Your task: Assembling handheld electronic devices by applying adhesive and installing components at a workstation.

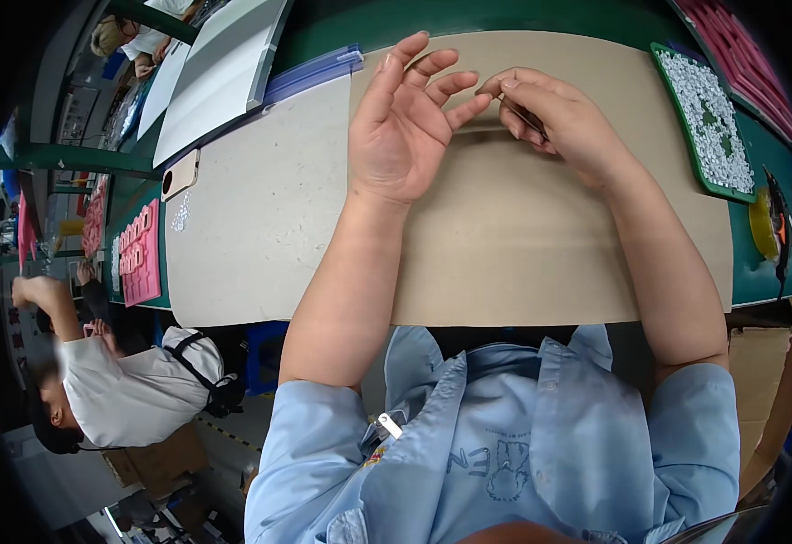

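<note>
Left hand raised over the counter, palm up and open, fingers spread and slightly curled, holding nothing that shows. Right hand just beside it, fingertips closed in a pinch on a small thin dark piece, mostly hidden by the fingers; its kind cannot be told. Tip of the left index or middle finger nearly touches the right fingertips. Largest thing under both hands: a broad tan cardboard sheet covering the middle of the counter, with a pale grey speckled board lying against its left side. Farther right, a green rectangular tray filled with many tiny white parts, and beyond that a pink moulded tray at the counter's far corner. A pale smartphone lies at the grey board's left edge. To the far left, another person in a white shirt works at a separate station. Judgement on the pinched piece: very light, small enough to vanish between two fingers, likely stiff and thin, so easy to drop or flick away. Best held as now, between thumb and forefinger pads at its middle, with light pressure; a hard squeeze could bend it or make it slip sideways.
</note>
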Available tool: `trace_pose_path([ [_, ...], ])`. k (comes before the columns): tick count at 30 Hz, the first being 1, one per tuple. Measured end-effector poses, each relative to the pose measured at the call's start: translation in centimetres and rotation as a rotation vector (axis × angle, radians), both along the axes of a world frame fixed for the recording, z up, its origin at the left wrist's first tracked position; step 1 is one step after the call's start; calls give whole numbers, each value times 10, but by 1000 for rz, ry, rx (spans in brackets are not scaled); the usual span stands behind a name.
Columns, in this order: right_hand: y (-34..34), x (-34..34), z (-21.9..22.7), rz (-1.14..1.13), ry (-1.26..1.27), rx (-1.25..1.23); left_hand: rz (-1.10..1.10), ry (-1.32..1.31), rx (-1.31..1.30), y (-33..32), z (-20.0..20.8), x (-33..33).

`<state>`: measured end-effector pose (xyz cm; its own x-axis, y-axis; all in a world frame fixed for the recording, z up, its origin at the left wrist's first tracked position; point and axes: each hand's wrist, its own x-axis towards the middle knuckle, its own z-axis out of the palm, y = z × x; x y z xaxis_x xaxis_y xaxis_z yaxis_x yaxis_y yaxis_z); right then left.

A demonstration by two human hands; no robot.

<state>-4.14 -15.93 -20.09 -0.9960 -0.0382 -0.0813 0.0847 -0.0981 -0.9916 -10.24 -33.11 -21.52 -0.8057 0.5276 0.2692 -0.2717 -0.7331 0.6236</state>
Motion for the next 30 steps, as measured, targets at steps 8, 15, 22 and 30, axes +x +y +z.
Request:
trace_pose_path([
  [8, 0, 2, 3, 53, -23, 41, 97, 170, -110, -2, -10, -5],
  [15, -1, 1, -6, 71, 55, 75, 172, 273, -156, -2, -4, 0],
  [22, -1, 1, -9, 87, 109, 131, 287, 448, -254, 0, 0, 11],
  [30, -10, 1, -16, -3, 120, 47, 294, 727, -381, -2, -5, 11],
])
